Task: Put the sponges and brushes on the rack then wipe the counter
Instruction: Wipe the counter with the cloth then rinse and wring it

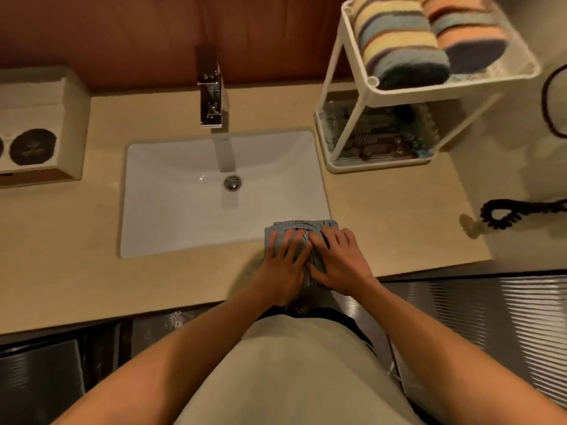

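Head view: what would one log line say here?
phase: counter wipe | left hand: flat on cloth | right hand: flat on cloth | sponges: on rack

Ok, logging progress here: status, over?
Pressing folded cloth flat: left hand, right hand, on counter by sink. Top of rack holds sponges. Far right: dark looped item.

Left forearm (190, 342), right forearm (429, 326) bare; cream garment (291, 378); dark band (352, 325) at its edge.
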`<move>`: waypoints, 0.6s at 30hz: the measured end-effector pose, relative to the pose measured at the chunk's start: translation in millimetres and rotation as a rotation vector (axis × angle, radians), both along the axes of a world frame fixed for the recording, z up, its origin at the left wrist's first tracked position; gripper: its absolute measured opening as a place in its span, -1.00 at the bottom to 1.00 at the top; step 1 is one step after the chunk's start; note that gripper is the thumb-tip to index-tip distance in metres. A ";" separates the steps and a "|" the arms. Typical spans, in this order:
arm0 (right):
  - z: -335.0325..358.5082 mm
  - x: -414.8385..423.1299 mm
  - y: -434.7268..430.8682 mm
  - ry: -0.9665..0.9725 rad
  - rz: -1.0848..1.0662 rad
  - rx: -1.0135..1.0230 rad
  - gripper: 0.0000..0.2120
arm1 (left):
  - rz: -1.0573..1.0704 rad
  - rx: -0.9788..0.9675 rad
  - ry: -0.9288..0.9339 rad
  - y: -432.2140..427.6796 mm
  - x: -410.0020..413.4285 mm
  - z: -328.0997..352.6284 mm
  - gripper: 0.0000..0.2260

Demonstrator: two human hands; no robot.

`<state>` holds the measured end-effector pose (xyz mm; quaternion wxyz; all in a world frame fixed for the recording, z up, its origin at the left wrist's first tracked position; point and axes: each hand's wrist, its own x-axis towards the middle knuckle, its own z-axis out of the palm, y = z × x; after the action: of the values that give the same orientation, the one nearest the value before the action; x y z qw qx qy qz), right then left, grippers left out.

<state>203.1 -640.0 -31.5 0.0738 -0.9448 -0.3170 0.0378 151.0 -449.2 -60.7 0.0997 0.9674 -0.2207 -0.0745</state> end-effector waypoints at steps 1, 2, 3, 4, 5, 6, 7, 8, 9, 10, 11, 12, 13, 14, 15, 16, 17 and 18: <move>1.3 4.4 -11.2 -0.020 0.006 0.016 -0.43 | 0.014 -0.007 0.005 -12.4 4.9 -1.1 -0.45; 2.3 8.4 -20.4 -0.041 0.008 0.024 -0.44 | 0.038 -0.009 0.043 -24.0 9.3 -0.2 -0.45; 2.2 13.0 -29.0 -0.053 0.010 0.025 -0.45 | 0.064 -0.015 0.062 -34.8 14.7 0.5 -0.44; 0.5 17.4 -38.0 -0.055 0.015 0.031 -0.44 | 0.075 -0.005 0.073 -44.7 18.7 -0.4 -0.44; -2.1 19.6 -41.9 -0.054 0.018 0.042 -0.43 | 0.068 0.019 0.063 -48.6 19.9 -3.1 -0.45; -6.3 22.7 -47.2 -0.050 0.024 0.058 -0.41 | 0.058 0.053 0.048 -53.1 21.4 -4.0 -0.46; -10.7 26.1 -52.8 -0.044 0.032 0.073 -0.40 | 0.065 0.062 0.033 -57.5 23.5 -4.8 -0.45; -14.2 28.9 -57.6 -0.040 0.042 0.085 -0.39 | 0.089 0.043 0.030 -60.9 25.8 -4.8 -0.44; -16.8 32.8 -62.3 -0.039 0.053 0.095 -0.38 | 0.117 0.017 0.044 -64.7 29.3 -4.9 -0.44; -18.8 36.8 -66.9 -0.042 0.064 0.100 -0.37 | 0.142 0.005 0.064 -69.0 32.1 -4.0 -0.43; -20.6 41.0 -72.6 -0.050 0.073 0.100 -0.36 | 0.157 -0.003 0.076 -74.5 35.5 -3.8 -0.42; -21.3 45.5 -77.9 -0.058 0.088 0.101 -0.36 | 0.161 -0.007 0.083 -79.9 38.9 -3.9 -0.41; -21.6 50.2 -82.4 -0.067 0.103 0.101 -0.36 | 0.167 -0.013 0.088 -85.2 42.8 -3.8 -0.41; -22.3 54.9 -86.9 -0.077 0.111 0.098 -0.36 | 0.177 -0.019 0.098 -90.4 46.7 -3.0 -0.41; -23.7 59.7 -91.5 -0.081 0.116 0.087 -0.37 | 0.187 -0.022 0.107 -95.2 51.6 -3.8 -0.41; -25.2 64.3 -95.8 -0.084 0.119 0.077 -0.37 | 0.188 -0.021 0.117 -99.4 56.3 -4.6 -0.41; -26.6 68.2 -98.9 -0.085 0.118 0.067 -0.38 | 0.186 -0.010 0.115 -103.2 60.1 -5.8 -0.40; -27.6 73.3 -101.0 -0.087 0.117 0.055 -0.38 | 0.183 0.012 0.110 -106.3 65.0 -6.4 -0.39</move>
<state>276.3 -741.0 -59.1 0.0836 -0.9231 -0.3752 -0.0076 216.0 -555.5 -67.1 0.1121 0.9785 -0.1254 -0.1193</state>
